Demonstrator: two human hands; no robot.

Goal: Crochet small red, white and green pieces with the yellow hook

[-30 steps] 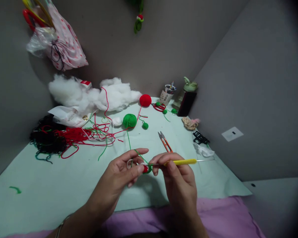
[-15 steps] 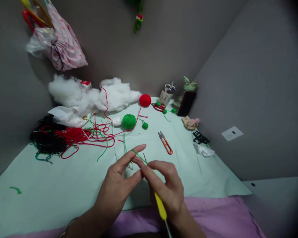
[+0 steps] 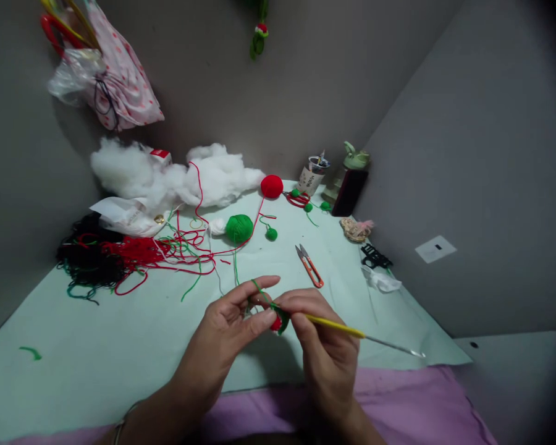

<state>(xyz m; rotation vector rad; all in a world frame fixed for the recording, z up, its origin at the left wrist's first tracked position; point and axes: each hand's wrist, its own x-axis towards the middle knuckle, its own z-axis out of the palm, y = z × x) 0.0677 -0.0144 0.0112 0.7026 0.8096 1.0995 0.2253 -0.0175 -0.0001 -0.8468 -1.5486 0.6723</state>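
At the lower left of the frame, a green scrap [image 3: 31, 352] lies on the pale surface [image 3: 120, 346]. In the upper left hangs a pink dotted bag [image 3: 127, 86], with a clear bag [image 3: 76, 74] against it. Below, at mid-left, are black yarn [image 3: 92, 262], a white packet [image 3: 123, 216] with print too faint to read, and tangled red yarn [image 3: 141, 250]. White stuffing [image 3: 217, 176] spreads behind them, partly hiding a red-and-white box [image 3: 160, 156] with illegible marking.

At lower centre, the left hand [image 3: 227, 334] pinches a small red and green piece [image 3: 276, 321] between thumb and fingers, its forefinger stretched out with green yarn [image 3: 259, 288] over it. Beyond, in the middle of the frame, a white ball [image 3: 217, 227] sits beside a green ball [image 3: 239, 228]; a red ball [image 3: 272, 186] is farther back. The piece is just right of the left thumb, near the right fingertips.

Snips [image 3: 311, 269] with orange handles lie right of centre, above the right hand [image 3: 327, 340]. That hand is closed around the yellow handle of a hook [image 3: 336, 324], whose bare metal end points to the lower right. Behind stands a cup [image 3: 309, 180] with dark characters on its pale band, too small to make out, then a green bottle [image 3: 356, 159] with a dark phone [image 3: 350, 193] in front. At the right are a black clip [image 3: 375, 256] and a white wall plate [image 3: 436, 249].
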